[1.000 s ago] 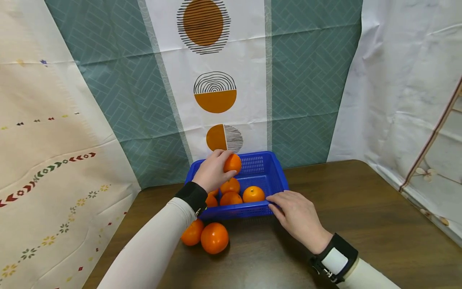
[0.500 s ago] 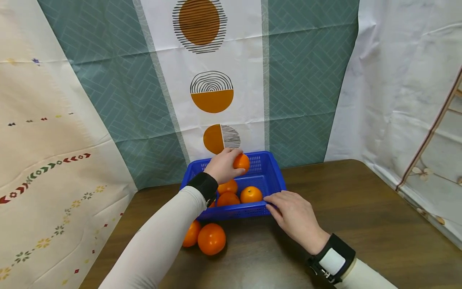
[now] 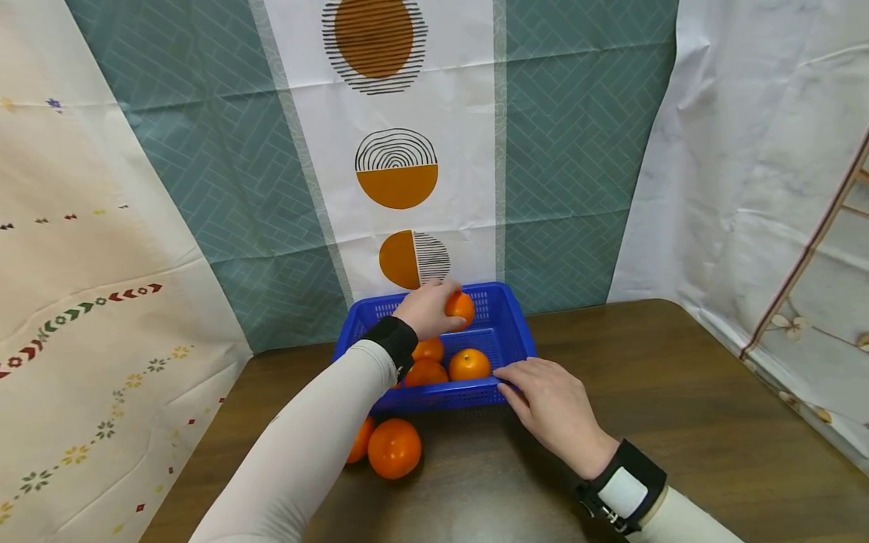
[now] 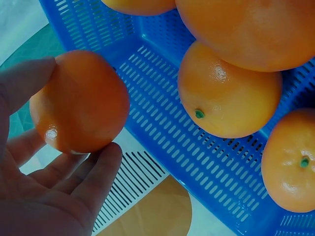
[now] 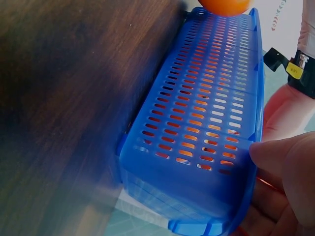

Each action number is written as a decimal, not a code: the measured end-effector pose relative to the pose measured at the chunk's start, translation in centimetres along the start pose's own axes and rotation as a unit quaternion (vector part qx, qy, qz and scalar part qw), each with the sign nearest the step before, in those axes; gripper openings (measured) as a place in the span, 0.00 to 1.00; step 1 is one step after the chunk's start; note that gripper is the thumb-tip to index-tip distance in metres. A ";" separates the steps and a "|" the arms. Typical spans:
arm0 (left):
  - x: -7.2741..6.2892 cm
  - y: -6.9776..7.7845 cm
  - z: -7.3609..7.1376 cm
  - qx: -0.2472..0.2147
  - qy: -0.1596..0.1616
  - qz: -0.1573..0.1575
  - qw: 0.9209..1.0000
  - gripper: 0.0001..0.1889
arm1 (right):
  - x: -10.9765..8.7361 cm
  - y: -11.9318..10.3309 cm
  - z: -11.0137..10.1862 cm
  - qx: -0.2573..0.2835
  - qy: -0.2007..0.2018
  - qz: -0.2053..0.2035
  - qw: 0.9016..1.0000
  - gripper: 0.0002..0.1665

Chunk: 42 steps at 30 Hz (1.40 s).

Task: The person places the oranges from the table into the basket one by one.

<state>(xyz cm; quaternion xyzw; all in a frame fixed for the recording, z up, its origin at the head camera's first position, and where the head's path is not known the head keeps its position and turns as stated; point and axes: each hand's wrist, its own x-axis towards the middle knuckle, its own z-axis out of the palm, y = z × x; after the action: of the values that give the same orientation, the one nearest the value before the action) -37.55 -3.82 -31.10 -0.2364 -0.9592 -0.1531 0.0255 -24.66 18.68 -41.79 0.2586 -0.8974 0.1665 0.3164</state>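
While the person's left grip pinches one orange over the blue basket, near the far edge of the bench, the right grip pinches its near rim.

The brown wood-grain tabletop has a rounded far right corner. Behind it stands a green cloth with a white strip bearing round prints. Left: cream patterned cloth. Right: white cloth.
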 end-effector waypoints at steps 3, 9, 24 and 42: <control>0.4 -0.1 0.2 0.000 -0.015 -0.002 1.000 0.33 | 0.0 0.0 0.0 0.000 0.002 -0.002 1.000 0.14; 1.5 -0.5 1.1 0.020 -0.049 0.000 0.999 0.33 | 0.0 -0.1 -0.1 -0.002 -0.002 0.001 1.000 0.14; 3.0 -0.7 2.9 0.022 -0.106 0.016 0.994 0.32 | 0.2 -0.2 -0.2 0.002 -0.017 0.017 1.000 0.15; 3.9 -1.5 4.6 0.033 -0.131 0.002 0.991 0.34 | 0.1 -0.3 -0.1 0.009 -0.013 0.020 1.000 0.15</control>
<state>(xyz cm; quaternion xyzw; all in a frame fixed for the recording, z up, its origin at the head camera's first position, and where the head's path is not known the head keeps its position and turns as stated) -41.57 -1.99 -35.42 -0.2551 -0.9584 -0.0886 -0.0921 -24.56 18.48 -41.58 0.2453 -0.9049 0.1779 0.2990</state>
